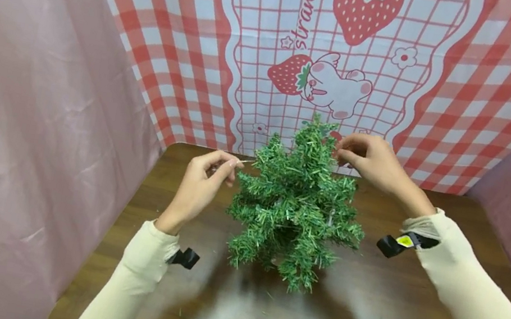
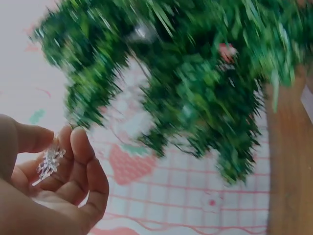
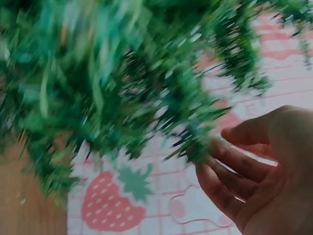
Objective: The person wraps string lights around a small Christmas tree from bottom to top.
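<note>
A small green artificial Christmas tree stands on the table in the head view. At its left side, my left hand pinches a thin pale strand that reaches toward a branch. In the left wrist view, a small clear, glittering cluster shows between the thumb and fingers of this left hand. My right hand is at the upper right of the tree, its fingers gently bent. The right wrist view puts the fingertips of the right hand right at a branch tip, with the thumb slightly apart from them.
The tree stands on a brown wooden table with a few fallen green needles. Behind it hangs a red-and-white checked strawberry cloth. Pink curtains flank both sides. A silvery ornament sits among the branches.
</note>
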The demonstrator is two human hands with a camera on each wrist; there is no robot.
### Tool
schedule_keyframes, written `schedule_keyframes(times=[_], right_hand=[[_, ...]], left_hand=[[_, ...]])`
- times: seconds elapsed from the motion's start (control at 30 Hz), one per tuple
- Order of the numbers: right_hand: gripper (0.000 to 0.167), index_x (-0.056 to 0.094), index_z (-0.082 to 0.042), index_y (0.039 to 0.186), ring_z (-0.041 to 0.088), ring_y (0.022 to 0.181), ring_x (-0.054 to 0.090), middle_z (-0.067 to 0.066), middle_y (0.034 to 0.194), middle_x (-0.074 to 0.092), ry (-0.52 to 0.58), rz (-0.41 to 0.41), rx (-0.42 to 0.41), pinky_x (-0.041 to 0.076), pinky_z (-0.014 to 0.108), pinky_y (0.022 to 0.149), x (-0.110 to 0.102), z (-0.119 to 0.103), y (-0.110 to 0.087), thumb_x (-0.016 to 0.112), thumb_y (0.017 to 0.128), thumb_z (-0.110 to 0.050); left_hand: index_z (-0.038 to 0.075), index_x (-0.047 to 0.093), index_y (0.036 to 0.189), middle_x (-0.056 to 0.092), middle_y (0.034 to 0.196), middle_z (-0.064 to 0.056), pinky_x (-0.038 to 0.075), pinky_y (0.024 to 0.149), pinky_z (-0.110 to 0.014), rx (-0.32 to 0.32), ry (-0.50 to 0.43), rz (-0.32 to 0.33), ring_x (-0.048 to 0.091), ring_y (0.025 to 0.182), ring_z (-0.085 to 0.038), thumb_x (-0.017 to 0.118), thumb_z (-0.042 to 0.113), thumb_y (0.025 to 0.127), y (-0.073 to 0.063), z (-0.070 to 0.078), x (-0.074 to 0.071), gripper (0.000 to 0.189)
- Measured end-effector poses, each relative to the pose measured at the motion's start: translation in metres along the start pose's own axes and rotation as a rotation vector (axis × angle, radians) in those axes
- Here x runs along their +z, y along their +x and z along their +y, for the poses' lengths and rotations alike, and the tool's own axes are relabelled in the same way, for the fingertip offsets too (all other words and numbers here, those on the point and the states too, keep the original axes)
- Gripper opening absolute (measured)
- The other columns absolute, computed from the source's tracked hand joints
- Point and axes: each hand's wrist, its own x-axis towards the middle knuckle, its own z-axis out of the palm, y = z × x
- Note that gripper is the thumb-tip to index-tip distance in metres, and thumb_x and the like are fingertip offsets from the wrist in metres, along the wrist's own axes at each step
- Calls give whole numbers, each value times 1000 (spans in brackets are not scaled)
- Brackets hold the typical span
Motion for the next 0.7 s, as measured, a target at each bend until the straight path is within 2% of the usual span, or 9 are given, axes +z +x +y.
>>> schedule_keyframes(times=[0.13,0.27,0.37,0.47,0.57,0.7], right_hand=[[22,69,-10,116,14,88,68,10,101,74,33,126,-15,52,19,72,-8,-13,-14,58,102,-23],[21,68,-9,117,11,87,67,7,100,73,128,337,-57,50,17,72,-13,-28,-33,62,100,-19],[19,68,-2,113,13,84,66,4,95,72,189,536,-133,49,17,69,-12,-46,-48,63,97,-10],[16,68,6,107,12,79,65,2,89,68,191,682,-242,47,16,63,-3,-74,-65,62,93,1],[15,68,9,103,8,77,63,5,86,68,145,706,-370,47,15,65,13,-100,-78,62,90,7],[17,70,6,104,9,79,61,10,87,69,61,586,-581,50,17,73,44,-121,-88,62,89,2]], left_hand=[[-1,72,101,66,80,-15,56,65,-31,22,27,26,64,70,-26,58,12,101,-15,17,1,19],[-2,72,99,67,77,-13,55,60,-28,10,7,40,64,66,-22,60,12,100,-26,25,5,19],[-3,71,99,69,76,-12,55,58,-28,-8,-45,52,65,64,-23,61,12,100,-34,30,9,19],[-3,71,101,72,75,-10,46,46,-25,-10,-68,77,68,62,-24,61,13,100,-42,35,15,19],[-1,71,100,73,75,-8,36,39,-23,11,-37,135,70,62,-22,62,11,99,-53,44,26,16],[5,69,96,74,75,0,39,42,-22,82,91,213,70,64,-13,63,13,99,-69,51,42,11]])
